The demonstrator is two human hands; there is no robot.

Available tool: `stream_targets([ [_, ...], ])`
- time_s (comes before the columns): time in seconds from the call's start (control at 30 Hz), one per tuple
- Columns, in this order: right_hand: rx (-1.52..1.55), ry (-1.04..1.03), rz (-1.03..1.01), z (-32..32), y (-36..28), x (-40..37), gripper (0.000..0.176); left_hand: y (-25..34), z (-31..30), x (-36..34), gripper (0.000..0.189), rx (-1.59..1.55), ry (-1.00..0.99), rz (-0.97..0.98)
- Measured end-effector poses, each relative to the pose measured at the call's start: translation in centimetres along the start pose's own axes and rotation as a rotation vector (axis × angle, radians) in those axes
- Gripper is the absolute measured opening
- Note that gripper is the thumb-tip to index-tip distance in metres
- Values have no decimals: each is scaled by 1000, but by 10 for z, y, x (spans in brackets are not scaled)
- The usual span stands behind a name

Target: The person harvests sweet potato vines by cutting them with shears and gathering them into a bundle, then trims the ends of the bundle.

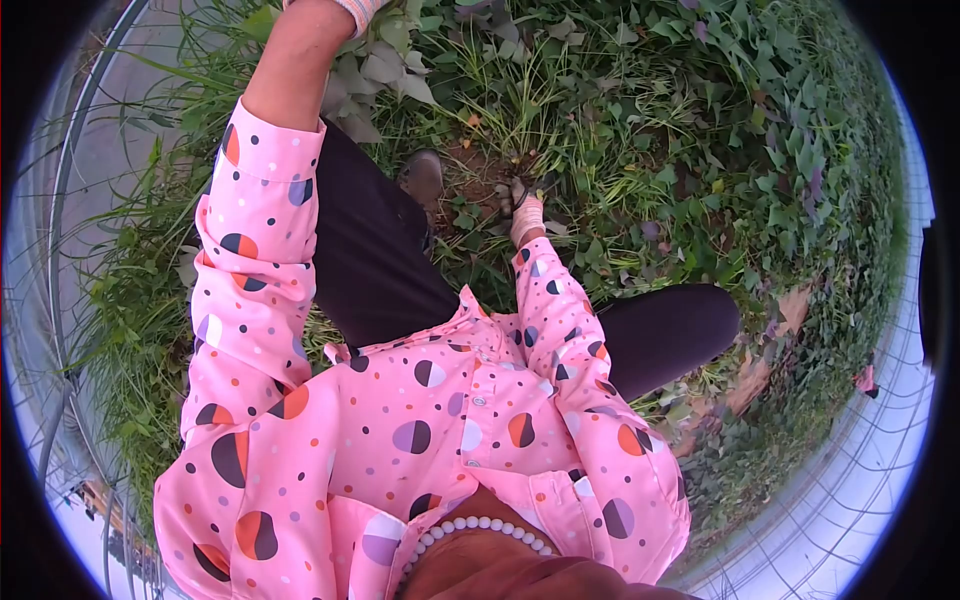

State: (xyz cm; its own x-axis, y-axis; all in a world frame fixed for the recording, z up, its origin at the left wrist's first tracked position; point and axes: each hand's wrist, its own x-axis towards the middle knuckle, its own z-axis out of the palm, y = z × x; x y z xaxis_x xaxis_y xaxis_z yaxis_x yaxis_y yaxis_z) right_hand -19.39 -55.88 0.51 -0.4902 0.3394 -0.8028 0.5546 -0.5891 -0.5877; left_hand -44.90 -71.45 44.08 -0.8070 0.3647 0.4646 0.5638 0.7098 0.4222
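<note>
My left hand (352,8) reaches to the top edge, mostly cut off, with only a wrist and a pale striped glove cuff showing. Beside it hangs a bunch of leafy vines (385,70) with pale leaf undersides; whether the hand holds them is hidden. Low at the ground between my legs is my right hand (522,208), in a glove with a light back and dark fingers. Its fingers look curled at the plant bases, next to a patch of bare brown soil (470,175). What they grip, if anything, is too small and dark to make out.
Dense green vines (780,150) and grass spread ahead and to the right. A dark shoe (423,178) stands by the soil patch. Tall grass (150,330) and curved wires (62,300) line the left side. Wire mesh (850,480) runs along the lower right.
</note>
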Motion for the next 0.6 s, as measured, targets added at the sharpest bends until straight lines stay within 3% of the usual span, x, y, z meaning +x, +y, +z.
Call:
stream_targets([
  [0.1,-186,76,5,13,-13,-23,31,-1,-1,-1,23,27,21,32],
  [0.13,-300,111,-259,8,-9,-30,31,0,-3,-3,23,28,25,32],
  [0.17,-300,108,-264,9,-15,-26,31,2,-5,-4,23,24,26,16],
  [0.23,-310,337,-504,18,-33,-17,34,5,-6,-4,23,26,31,3],
  [0.27,-331,398,-497,22,-47,-13,36,5,-6,-3,23,45,17,-17],
  [0.37,-483,419,-658,29,-70,14,29,9,-8,-5,22,18,6,-46],
  [0.47,-961,449,-360,38,-83,25,39,12,-13,-8,21,-32,4,-82],
  [0.6,-931,506,-356,35,-71,44,38,8,-13,-5,21,51,-27,-102],
])
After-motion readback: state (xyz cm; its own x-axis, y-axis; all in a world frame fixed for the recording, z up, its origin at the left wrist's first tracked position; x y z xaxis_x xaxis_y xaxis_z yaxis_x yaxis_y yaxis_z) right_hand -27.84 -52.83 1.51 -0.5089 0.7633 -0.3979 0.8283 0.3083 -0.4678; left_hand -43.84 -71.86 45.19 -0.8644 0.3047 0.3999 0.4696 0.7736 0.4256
